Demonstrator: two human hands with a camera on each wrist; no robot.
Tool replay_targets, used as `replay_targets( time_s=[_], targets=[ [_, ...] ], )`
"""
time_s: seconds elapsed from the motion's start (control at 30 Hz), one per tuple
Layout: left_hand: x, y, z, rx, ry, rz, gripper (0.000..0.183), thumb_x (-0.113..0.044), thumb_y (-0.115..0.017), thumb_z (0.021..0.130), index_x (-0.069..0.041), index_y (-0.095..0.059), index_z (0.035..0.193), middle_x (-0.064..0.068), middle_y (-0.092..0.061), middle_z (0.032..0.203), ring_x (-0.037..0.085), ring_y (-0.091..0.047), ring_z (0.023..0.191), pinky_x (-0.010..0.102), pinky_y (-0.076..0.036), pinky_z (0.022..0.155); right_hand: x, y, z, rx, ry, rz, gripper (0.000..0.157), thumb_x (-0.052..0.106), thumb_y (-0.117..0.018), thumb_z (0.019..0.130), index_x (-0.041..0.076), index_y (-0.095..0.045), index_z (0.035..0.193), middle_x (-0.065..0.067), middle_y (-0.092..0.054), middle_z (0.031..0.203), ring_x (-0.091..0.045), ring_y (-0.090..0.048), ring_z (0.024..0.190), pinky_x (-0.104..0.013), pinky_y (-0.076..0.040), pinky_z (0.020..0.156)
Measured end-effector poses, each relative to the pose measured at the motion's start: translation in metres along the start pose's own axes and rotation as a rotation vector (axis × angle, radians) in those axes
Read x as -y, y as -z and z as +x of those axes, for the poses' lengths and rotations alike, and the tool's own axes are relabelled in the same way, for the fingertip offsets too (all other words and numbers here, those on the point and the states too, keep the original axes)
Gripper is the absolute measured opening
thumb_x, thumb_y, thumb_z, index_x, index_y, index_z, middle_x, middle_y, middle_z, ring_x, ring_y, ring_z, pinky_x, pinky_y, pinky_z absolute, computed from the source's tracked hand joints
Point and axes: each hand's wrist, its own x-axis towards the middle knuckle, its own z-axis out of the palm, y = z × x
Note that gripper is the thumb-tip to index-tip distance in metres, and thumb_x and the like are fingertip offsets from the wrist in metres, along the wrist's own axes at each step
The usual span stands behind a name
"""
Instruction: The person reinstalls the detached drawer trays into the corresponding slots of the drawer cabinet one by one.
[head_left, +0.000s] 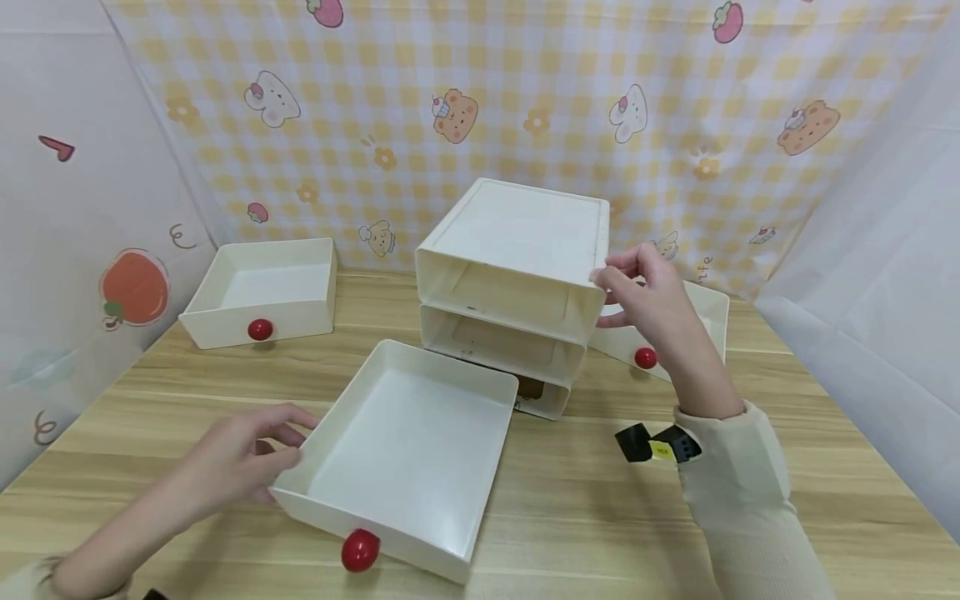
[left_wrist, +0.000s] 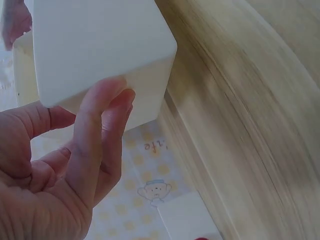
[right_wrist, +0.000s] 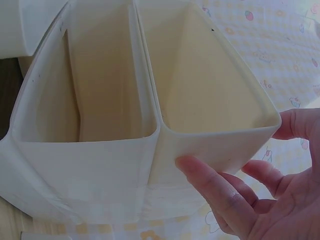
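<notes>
My left hand [head_left: 251, 454] holds a white drawer [head_left: 412, 433] with a red round knob [head_left: 361, 550] by its left side, near the front corner. In the left wrist view the fingers [left_wrist: 95, 135] press the drawer's outer wall. The drawer is tilted, its back end in front of the bottom slot of a white three-tier cabinet [head_left: 525, 225]. My right hand [head_left: 645, 287] grips the cabinet's upper right front corner, thumb at the top edge and fingers against the side wall. The cabinet's two upper slots are empty; something brown [head_left: 530, 387] shows in the bottom one.
Another white drawer [head_left: 225, 329] with a red knob stands at the back left. A third drawer [head_left: 712, 312] is at the right behind my right hand, partly hidden. A checked cloth [head_left: 525, 67] hangs behind the wooden table [head_left: 585, 533], with pale cloth at both sides.
</notes>
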Motion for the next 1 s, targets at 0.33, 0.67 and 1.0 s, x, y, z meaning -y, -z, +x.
replay_targets(
  time_s=[0.33, 0.67, 1.0],
  targets=[
    [-0.007, -0.013, 0.004, 0.049, -0.029, -0.066, 0.03, -0.003, -0.058, 0.086, 0.003, -0.055, 0.116, 0.016, -0.064, 0.095, 0.015, -0.062, 0.071, 0.031, -0.054, 0.045, 0.001, -0.001, 0.0, -0.003, -0.005, 0.0, 0.02, 0.023, -0.05, 0.091, 0.007, -0.043, 0.101, -0.006, -0.043, 0.1, -0.025, -0.051, 0.089, -0.032, -0.058, 0.065],
    [-0.011, -0.021, 0.003, 0.066, -0.032, -0.097, 0.03, -0.003, -0.057, 0.086, 0.001, -0.054, 0.116, 0.016, -0.063, 0.096, 0.016, -0.063, 0.071, 0.031, -0.053, 0.045, 0.002, -0.001, -0.001, -0.003, -0.008, 0.003, 0.02, 0.023, -0.05, 0.092, 0.007, -0.044, 0.102, -0.006, -0.043, 0.099, -0.023, -0.052, 0.087, -0.031, -0.058, 0.065],
    [-0.015, -0.027, 0.003, 0.07, -0.052, -0.082, 0.03, -0.003, -0.058, 0.086, 0.0, -0.055, 0.116, 0.016, -0.063, 0.098, 0.012, -0.061, 0.067, 0.029, -0.053, 0.044, 0.0, -0.001, -0.001, -0.001, -0.006, -0.005, 0.021, 0.023, -0.049, 0.092, 0.006, -0.043, 0.102, -0.006, -0.043, 0.1, -0.023, -0.051, 0.088, -0.031, -0.058, 0.065]
  ],
)
